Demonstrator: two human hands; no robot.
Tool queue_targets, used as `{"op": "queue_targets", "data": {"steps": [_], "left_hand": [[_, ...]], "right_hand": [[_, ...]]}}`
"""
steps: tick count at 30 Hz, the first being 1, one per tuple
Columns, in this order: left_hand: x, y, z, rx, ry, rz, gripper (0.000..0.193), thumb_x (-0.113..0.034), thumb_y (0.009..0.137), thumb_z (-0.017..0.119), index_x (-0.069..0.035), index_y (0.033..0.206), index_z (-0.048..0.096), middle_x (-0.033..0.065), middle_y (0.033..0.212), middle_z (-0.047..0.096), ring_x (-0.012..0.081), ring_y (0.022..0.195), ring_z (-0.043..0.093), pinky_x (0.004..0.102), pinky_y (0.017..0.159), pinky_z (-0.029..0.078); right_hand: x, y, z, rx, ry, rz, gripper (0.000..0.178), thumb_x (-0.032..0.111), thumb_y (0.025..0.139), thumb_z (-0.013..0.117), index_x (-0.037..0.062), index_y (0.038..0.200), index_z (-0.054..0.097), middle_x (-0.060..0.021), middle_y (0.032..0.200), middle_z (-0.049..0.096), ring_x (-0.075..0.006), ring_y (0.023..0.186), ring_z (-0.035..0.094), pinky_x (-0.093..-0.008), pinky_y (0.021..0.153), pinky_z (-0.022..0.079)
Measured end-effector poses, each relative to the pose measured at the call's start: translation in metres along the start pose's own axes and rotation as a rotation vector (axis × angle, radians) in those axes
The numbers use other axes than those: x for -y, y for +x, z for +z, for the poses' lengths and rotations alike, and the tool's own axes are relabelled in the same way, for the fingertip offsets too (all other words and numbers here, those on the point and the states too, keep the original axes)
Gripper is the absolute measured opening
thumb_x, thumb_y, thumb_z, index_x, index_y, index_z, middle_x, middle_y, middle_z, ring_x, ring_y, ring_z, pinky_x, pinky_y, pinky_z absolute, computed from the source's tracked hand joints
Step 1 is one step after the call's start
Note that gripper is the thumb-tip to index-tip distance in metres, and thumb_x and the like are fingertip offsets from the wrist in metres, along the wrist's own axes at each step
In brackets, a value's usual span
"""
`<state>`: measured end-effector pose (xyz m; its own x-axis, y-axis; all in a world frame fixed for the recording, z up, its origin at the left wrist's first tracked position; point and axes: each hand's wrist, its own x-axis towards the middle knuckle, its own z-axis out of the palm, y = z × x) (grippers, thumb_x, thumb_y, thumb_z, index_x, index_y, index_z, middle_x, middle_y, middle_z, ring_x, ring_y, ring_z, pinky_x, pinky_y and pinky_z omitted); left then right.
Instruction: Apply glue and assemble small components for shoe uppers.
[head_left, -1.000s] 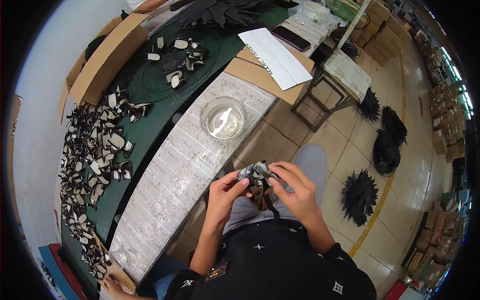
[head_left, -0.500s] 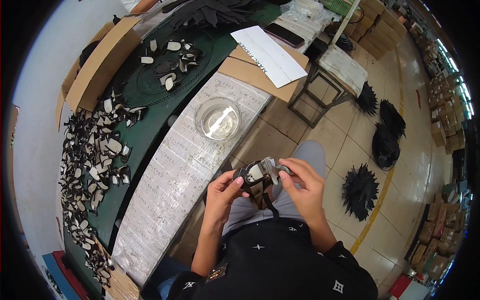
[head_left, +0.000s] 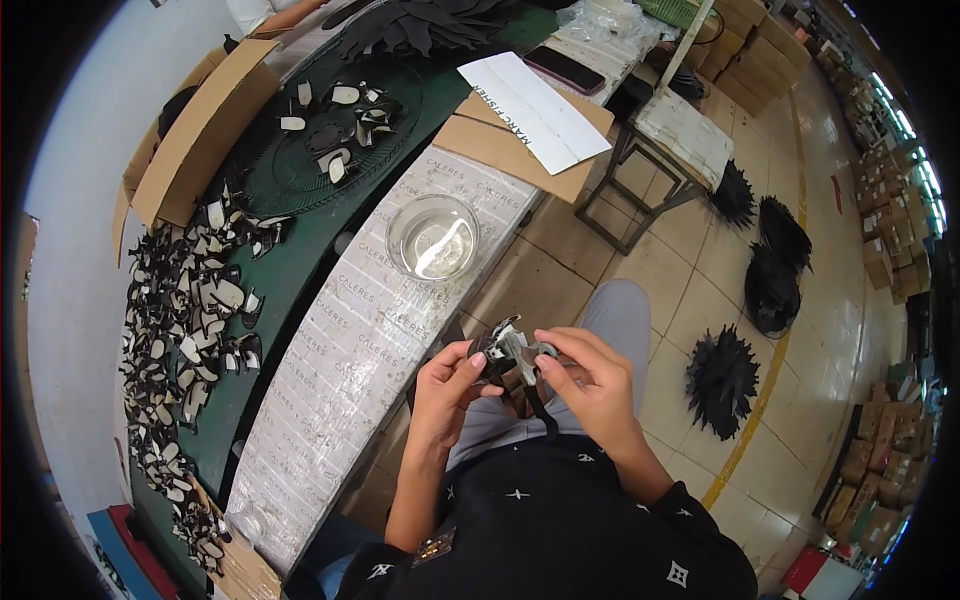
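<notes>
Above my lap, my left hand (head_left: 447, 390) and my right hand (head_left: 592, 385) pinch opposite sides of one small black shoe upper piece (head_left: 507, 345) with a pale lining. The piece is bent upward between them, and a thin edge sticks up at its top. My left thumb and fingers grip its dark left side; my right thumb and forefinger hold a greyish flap at its right. Just below it hangs a black strap (head_left: 541, 412) beside something brown, partly hidden by my hands. Whether these are joined to the piece I cannot tell.
A round clear bowl (head_left: 433, 238) stands on the paper-covered ledge (head_left: 345, 350). Many similar pieces (head_left: 190, 340) heap on the green table at left, beside a cardboard box (head_left: 205, 130). A white card (head_left: 535, 115), a phone (head_left: 563, 72) and a stool (head_left: 680, 135) lie beyond. Black bundles (head_left: 720, 385) sit on the floor.
My right hand has moved left, closer to my left hand, and the shoe upper piece is now folded more tightly between them. At top left, more of another person's arm shows.
</notes>
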<state>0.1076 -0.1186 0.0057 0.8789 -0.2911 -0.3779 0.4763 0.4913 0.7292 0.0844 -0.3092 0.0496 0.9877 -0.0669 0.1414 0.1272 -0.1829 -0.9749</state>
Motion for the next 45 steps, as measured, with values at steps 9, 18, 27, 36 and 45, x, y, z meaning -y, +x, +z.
{"op": "queue_targets", "data": {"steps": [9,18,27,36,45], "left_hand": [[0.001,0.001,-0.001,-0.015,0.02,-0.009,0.021,-0.012,0.094,0.058,0.002,0.11,0.06,0.0091,0.099,0.067,0.0123,0.085,0.065,0.0273,0.067,0.059],[0.003,0.003,-0.001,-0.008,0.009,-0.022,0.02,-0.013,0.095,0.058,0.001,0.109,0.06,0.0093,0.1,0.067,0.0136,0.086,0.066,0.0269,0.066,0.058],[0.006,0.004,-0.001,0.005,-0.012,-0.023,0.017,-0.012,0.095,0.057,0.0,0.107,0.06,0.0093,0.1,0.067,0.0153,0.086,0.067,0.0262,0.064,0.058],[0.007,0.004,-0.004,-0.003,-0.06,-0.046,0.02,-0.016,0.096,0.057,0.001,0.107,0.06,0.0125,0.1,0.067,0.0204,0.088,0.069,0.0245,0.061,0.058],[0.009,0.004,-0.008,-0.01,-0.06,-0.043,0.02,-0.017,0.096,0.057,0.0,0.105,0.06,0.0131,0.101,0.068,0.0202,0.087,0.069,0.0237,0.061,0.058]], "right_hand": [[0.0,-0.001,-0.001,0.0,-0.123,-0.06,0.026,-0.003,0.083,0.067,-0.0032,0.109,0.065,-0.0122,0.106,0.062,-0.0145,0.083,0.066,-0.0249,0.067,0.058],[0.0,-0.001,-0.01,-0.117,-0.287,-0.182,0.025,-0.001,0.082,0.069,-0.0041,0.107,0.064,-0.0127,0.102,0.061,-0.0167,0.078,0.067,-0.027,0.066,0.058],[-0.001,-0.003,-0.004,-0.042,-0.268,-0.185,0.026,0.0,0.083,0.068,-0.0037,0.108,0.063,-0.0127,0.105,0.06,-0.0184,0.079,0.067,-0.027,0.068,0.059],[0.005,0.0,-0.01,-0.123,-0.259,-0.153,0.025,-0.004,0.082,0.068,-0.0037,0.106,0.066,-0.0136,0.104,0.063,-0.0164,0.081,0.067,-0.0262,0.068,0.058],[0.004,-0.002,-0.006,-0.076,-0.332,-0.161,0.025,-0.001,0.083,0.068,-0.004,0.107,0.064,-0.0134,0.105,0.062,-0.0176,0.08,0.067,-0.027,0.067,0.059]]}}
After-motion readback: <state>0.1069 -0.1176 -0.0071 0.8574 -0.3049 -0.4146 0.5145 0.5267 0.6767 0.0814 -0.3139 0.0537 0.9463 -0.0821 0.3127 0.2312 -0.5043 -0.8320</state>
